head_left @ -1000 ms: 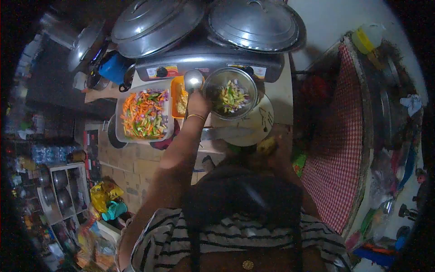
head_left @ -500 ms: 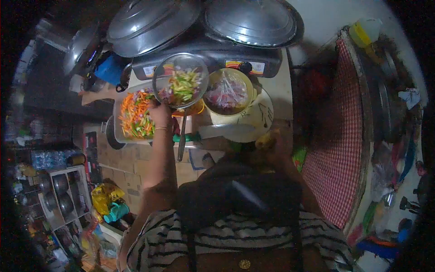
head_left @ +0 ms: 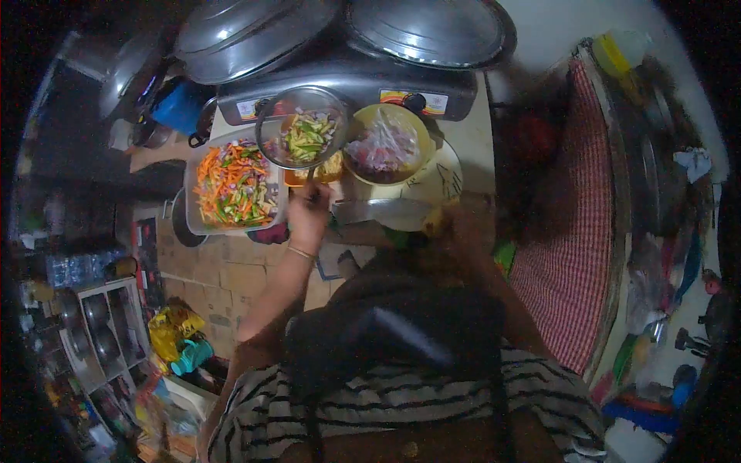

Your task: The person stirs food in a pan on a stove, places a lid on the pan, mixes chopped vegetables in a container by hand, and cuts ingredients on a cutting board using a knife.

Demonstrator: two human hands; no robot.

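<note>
My left hand (head_left: 309, 220) is closed around a thin dark handle, apparently the ladle's; the ladle's head is hidden. Just beyond it, a clear round bowl (head_left: 267, 147) of cut green and pale vegetables overlaps an orange container (head_left: 293, 179) with yellowish pieces. Left of these stands a clear tub (head_left: 196, 220) of carrot strips and mixed vegetables. A yellow bowl (head_left: 424, 139) holds a plastic bag (head_left: 390, 143) with reddish contents. My right hand (head_left: 463, 220) is dim beside a yellowish item (head_left: 438, 221) and a wide knife blade (head_left: 386, 210); its fingers are unclear.
A stove (head_left: 340, 86) with two large lidded pots (head_left: 432, 31) stands at the back. A round pale board (head_left: 448, 166) with dark marks lies under the yellow bowl. On the right hangs a red checked cloth (head_left: 571, 262); a rack (head_left: 100, 332) is at lower left.
The bowl of cut vegetables has moved left, uncovering the yellow bowl and bag. My left hand went from the ladle to that bowl, then let go and moved onto the thin handle.
</note>
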